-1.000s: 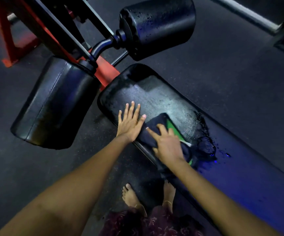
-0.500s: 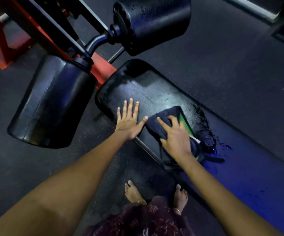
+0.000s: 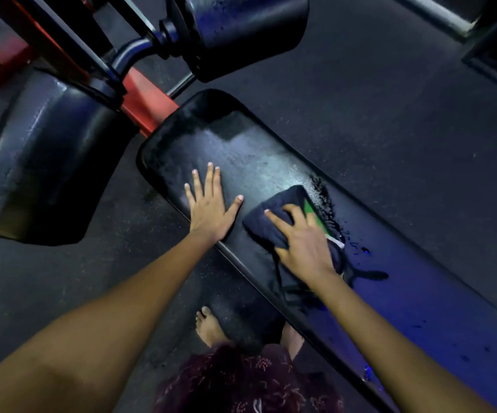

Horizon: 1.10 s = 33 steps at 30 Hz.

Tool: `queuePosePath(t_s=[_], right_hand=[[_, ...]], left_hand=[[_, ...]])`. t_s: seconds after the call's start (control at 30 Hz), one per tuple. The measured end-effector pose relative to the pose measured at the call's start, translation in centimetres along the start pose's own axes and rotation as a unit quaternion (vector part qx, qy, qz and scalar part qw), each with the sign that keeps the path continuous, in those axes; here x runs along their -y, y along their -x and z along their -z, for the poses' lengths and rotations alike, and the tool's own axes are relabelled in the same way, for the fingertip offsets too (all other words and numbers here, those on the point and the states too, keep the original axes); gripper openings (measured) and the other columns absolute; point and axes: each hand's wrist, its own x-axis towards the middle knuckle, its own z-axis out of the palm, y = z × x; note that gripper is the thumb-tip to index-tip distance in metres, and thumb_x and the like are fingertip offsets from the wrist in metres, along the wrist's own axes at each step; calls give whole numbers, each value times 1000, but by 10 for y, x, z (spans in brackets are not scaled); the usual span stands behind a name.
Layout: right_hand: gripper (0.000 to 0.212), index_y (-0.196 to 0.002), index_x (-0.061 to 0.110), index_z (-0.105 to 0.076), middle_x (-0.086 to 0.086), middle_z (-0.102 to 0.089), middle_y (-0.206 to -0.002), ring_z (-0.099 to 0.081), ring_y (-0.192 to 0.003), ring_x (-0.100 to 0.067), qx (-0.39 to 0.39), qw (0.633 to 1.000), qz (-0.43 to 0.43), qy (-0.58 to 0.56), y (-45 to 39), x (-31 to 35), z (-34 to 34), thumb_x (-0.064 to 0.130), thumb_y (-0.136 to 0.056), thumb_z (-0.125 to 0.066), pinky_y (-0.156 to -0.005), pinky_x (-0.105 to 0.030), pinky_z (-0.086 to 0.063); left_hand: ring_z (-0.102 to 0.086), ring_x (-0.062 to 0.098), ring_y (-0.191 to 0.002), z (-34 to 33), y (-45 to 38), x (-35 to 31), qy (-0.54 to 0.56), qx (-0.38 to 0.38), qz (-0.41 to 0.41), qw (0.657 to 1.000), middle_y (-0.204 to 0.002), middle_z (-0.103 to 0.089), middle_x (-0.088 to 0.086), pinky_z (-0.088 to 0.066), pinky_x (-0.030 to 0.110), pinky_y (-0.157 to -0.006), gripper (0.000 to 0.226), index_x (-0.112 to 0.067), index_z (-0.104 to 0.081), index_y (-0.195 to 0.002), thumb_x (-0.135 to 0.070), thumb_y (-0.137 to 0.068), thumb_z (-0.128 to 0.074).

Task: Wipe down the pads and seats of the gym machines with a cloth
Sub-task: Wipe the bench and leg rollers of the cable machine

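Note:
A long black bench pad [image 3: 241, 150] runs from the upper middle toward the lower right, with water droplets along its far edge. A dark blue cloth [image 3: 274, 213] with a green and white patch lies on the pad. My right hand [image 3: 303, 242] presses on the cloth, index finger stretched out and the other fingers bent over the fabric. My left hand [image 3: 210, 207] rests flat on the bare pad just left of the cloth, fingers spread.
Two black roller pads hang off the machine's arm: a large one [image 3: 41, 162] at the left and another [image 3: 241, 31] at the top. The red frame [image 3: 148, 102] sits between them. Dark rubber floor lies all around; my bare feet [image 3: 208, 326] stand beside the bench.
My right hand has slid the cloth across the pad toward its far edge. My left hand has stayed flat in about the same spot on the pad.

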Motion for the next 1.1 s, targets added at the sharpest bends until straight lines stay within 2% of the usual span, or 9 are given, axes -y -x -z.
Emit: queuePosePath(t_s=[0.07,0.17,0.27,0.4,0.47,0.63,0.87,0.93,1.1], right_hand=[[83,-127,32,-59,-7,-59,-121,-58,-87,-32,18,995,97,23,19,-5,0,25,-50,-88,-66,-44,-54],[88,-126,36,-58,-3,-61,-121,-62,-88,-28,45,980,186,55,58,-34,3,32,-45,-90,-65,-42,-55],[84,-131,35,-50,-10,-57,-123,-58,-96,-38,3,994,109,23,64,-66,14,21,-55,-85,-72,-48,-55],[72,-131,26,-57,-14,-53,-125,-52,-94,-41,-50,998,-41,-9,20,-60,16,13,-63,-77,-78,-48,-52],[71,-131,26,-57,-13,-53,-126,-52,-95,-39,-33,999,-34,-2,8,-45,13,13,-64,-76,-80,-48,-51],[74,-127,30,-59,-8,-57,-122,-58,-88,-36,-21,995,88,32,58,-57,7,21,-57,-83,-69,-44,-54],[70,-137,29,-50,-13,-46,-132,-46,-107,-39,-58,992,-108,0,-11,-69,28,17,-73,-73,-86,-44,-47],[69,-137,28,-50,-12,-47,-133,-46,-109,-39,-39,996,-79,-10,-24,-54,25,17,-73,-72,-90,-45,-46],[75,-129,28,-58,-10,-56,-124,-55,-93,-38,-33,999,6,9,33,-68,16,14,-59,-80,-72,-47,-54]], left_hand=[[14,28,-146,-5,8,-12,6,-5,-30,1000,-160,8,-5,13,51,-113,87,-19,1,-152,-69,-82,-9],[9,18,-147,-12,17,-32,48,-16,-72,996,-160,2,-5,17,49,-112,81,-23,-1,-152,-66,-84,-10],[4,13,-147,-22,20,-47,60,-34,-69,995,-160,-4,-3,14,47,-115,77,-19,-5,-152,-62,-88,-11],[-2,12,-147,-30,21,-54,41,-63,-36,997,-160,-13,-1,9,43,-118,76,-13,-14,-151,-57,-90,-5],[-4,12,-147,-28,19,-54,51,-68,-38,996,-159,-15,-1,8,43,-118,76,-13,-19,-150,-56,-90,-3],[-4,12,-147,-28,19,-53,61,-72,-44,995,-159,-16,-1,6,45,-118,77,-12,-28,-148,-56,-90,-2],[-2,14,-147,-31,21,-54,3,-73,-41,997,-160,-13,1,7,45,-118,79,-11,-23,-149,-56,-89,0],[-2,14,-147,-30,20,-55,2,-73,-40,996,-160,-13,1,7,45,-118,79,-11,-23,-149,-56,-89,0],[-5,15,-147,-29,21,-55,0,-77,-40,996,-159,-16,2,6,46,-118,77,-9,-26,-148,-55,-91,-4]])
